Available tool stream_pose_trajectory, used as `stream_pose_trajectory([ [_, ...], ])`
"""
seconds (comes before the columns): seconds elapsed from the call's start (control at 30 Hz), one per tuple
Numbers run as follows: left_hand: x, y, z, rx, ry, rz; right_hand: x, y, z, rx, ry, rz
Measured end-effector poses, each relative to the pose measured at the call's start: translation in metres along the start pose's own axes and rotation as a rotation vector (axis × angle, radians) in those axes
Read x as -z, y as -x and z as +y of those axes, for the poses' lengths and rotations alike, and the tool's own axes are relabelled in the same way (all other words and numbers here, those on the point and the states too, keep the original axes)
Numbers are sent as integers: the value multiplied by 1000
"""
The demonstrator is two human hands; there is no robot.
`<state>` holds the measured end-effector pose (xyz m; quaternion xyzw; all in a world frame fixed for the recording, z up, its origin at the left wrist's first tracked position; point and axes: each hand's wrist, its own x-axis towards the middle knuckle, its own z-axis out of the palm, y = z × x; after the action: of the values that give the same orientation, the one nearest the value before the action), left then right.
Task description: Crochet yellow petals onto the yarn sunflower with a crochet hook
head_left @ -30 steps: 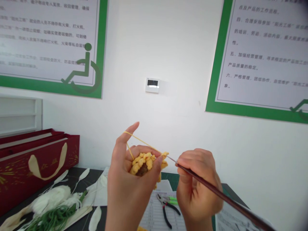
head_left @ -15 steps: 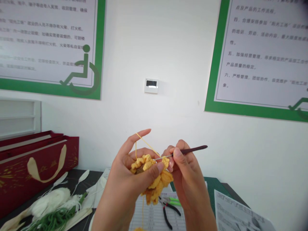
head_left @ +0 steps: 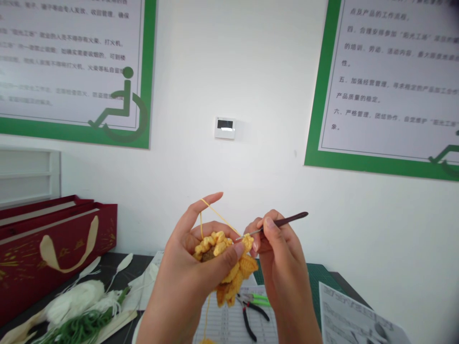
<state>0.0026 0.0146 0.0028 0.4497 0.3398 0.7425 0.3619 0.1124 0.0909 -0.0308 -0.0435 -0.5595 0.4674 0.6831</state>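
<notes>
My left hand (head_left: 201, 267) pinches a yellow crocheted flower (head_left: 233, 277) with a brown centre, its thumb pressed on the near petals. Over the raised left forefinger runs a yellow strand of yarn (head_left: 221, 216), stretched down to the petal edge. Between the thumb and fingers of my right hand (head_left: 278, 248) is a crochet hook (head_left: 292, 218) with a dark handle. The hook's metal tip lies at the small top petal, by the left fingertips. Another strand hangs below the flower toward the table.
Black-handled pliers (head_left: 249, 322) and a bright green tool (head_left: 260, 299) lie on a printed sheet (head_left: 218, 315). At left are white yarn (head_left: 77, 301), green yarn (head_left: 82, 325) and a dark red gift bag (head_left: 71, 253). A green mat (head_left: 317, 279) and another printed paper (head_left: 351, 310) lie at right.
My right hand has drawn the crochet hook slightly right and tilted its handle end upward a little. My left hand and the flower have barely moved; the hanging strand has swung left.
</notes>
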Motion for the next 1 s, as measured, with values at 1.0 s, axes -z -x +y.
stream_pose_trajectory([
  [1.0,2,5,0,-84,-201,-14,12,4,-8,-49,-52,-186],
])
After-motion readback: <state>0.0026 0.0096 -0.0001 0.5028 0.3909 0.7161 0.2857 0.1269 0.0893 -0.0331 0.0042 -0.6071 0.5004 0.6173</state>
